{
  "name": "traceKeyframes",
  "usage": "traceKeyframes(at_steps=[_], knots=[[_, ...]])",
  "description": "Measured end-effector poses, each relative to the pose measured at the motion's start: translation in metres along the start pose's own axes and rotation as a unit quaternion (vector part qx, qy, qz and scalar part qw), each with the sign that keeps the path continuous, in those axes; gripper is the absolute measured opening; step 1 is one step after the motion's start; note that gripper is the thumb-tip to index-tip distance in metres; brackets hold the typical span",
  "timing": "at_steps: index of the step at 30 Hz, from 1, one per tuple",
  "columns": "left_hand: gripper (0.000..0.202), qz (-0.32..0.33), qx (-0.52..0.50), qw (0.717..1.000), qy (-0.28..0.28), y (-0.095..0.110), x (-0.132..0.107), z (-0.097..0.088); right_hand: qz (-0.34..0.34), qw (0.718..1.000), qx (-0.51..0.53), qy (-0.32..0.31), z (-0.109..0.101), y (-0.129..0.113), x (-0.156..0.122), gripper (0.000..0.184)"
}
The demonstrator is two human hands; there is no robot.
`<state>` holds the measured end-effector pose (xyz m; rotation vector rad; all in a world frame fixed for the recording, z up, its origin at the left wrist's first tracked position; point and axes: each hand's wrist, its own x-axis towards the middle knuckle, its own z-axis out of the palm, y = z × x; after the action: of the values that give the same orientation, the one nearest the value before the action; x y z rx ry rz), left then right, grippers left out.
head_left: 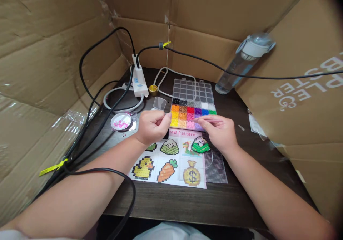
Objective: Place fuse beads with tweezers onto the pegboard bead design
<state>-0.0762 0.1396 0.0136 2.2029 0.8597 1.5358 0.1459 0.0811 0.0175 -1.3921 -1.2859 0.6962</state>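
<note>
My left hand (153, 126) is closed in a fist with the thumb pressed on the forefinger; whether it holds anything is hidden. My right hand (220, 130) pinches a thin pinkish stick-like tool (197, 120), its tip over the front rows of the bead box. The open bead box (197, 112) has compartments of small coloured beads, with its clear lid (193, 89) folded back. Below lies the printed bead pattern sheet (177, 157) with a duck, a carrot and a money bag. On it rests a green-and-white bead piece (200, 145), partly over a clear pegboard (216, 165).
A white dish (121, 121) of pink beads stands at left, near a gold cup (153, 90) and a small clear case (160, 104). A power strip (139, 81) with black cables (107, 122) is behind. A water bottle (241, 64) leans against the right cardboard wall (302, 100).
</note>
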Motion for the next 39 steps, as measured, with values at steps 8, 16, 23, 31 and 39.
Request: traceKeyframes(at_steps=[8,16,23,31,39], knots=[[0.052,-0.040,0.006,0.999,-0.001,-0.001,0.001,0.001,-0.036,0.995,0.084,0.043,-0.059,-0.026,-0.034,0.008],[0.052,-0.026,-0.014,1.000,0.003,-0.005,-0.001,0.004,0.096,0.990,0.102,0.026,-0.075,0.031,-0.086,0.006],[0.054,-0.034,-0.008,0.999,0.004,-0.006,-0.003,0.004,0.073,0.996,0.055,-0.002,-0.068,0.030,-0.085,0.006],[0.054,0.005,-0.029,0.999,0.017,-0.008,-0.001,0.005,0.041,0.999,0.028,-0.004,-0.067,0.030,-0.085,0.009],[0.055,-0.032,-0.024,0.999,0.002,-0.007,-0.003,0.004,0.034,0.999,0.029,-0.002,-0.066,0.032,-0.086,0.013]])
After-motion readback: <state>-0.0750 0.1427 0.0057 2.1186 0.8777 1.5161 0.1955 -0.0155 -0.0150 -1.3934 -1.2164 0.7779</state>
